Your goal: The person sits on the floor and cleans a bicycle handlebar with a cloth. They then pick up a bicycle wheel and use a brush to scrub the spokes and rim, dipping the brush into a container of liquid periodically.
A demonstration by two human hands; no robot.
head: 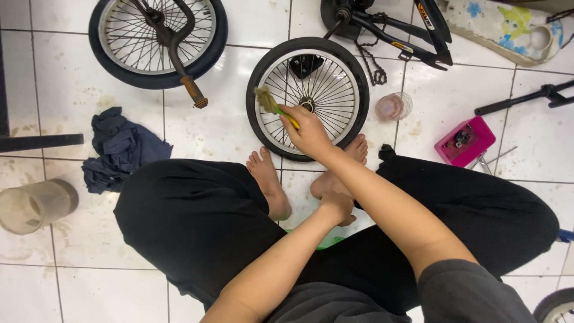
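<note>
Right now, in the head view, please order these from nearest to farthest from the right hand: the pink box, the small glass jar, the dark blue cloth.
From the right hand:
1. Small glass jar, just to its right.
2. Pink box, farther right.
3. Dark blue cloth, far on the left.

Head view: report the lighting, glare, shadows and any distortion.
Head view: even overhead light; soft sheen on the white floor tiles; faint shadow under the small bicycle wheel; right hand and brush sharp; tile lines bow slightly near the edges.
</note>
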